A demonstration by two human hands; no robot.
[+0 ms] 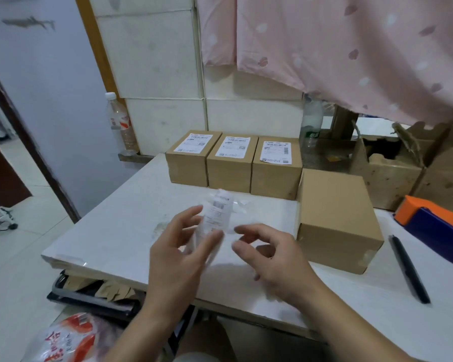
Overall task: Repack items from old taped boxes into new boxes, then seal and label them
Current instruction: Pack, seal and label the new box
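My left hand [183, 246] holds a white shipping label [217, 212] upright between thumb and fingers, above the white table [120, 220]; the label is blurred. My right hand [270, 257] hovers just right of the label with its fingers loosely curled, and I see nothing between thumb and forefinger. A plain closed cardboard box [335, 218] with no label sits to the right of my hands. Three closed, labelled cardboard boxes [233, 165] stand in a row at the back of the table.
An orange and blue tape dispenser [434, 226] and a black pen [408, 267] lie at the right. Worn open cartons [392, 173] stand behind them. Two plastic bottles [120, 124] stand by the tiled wall, a pink curtain [351, 48] hangs above, and a printed bag [68, 340] lies on the floor.
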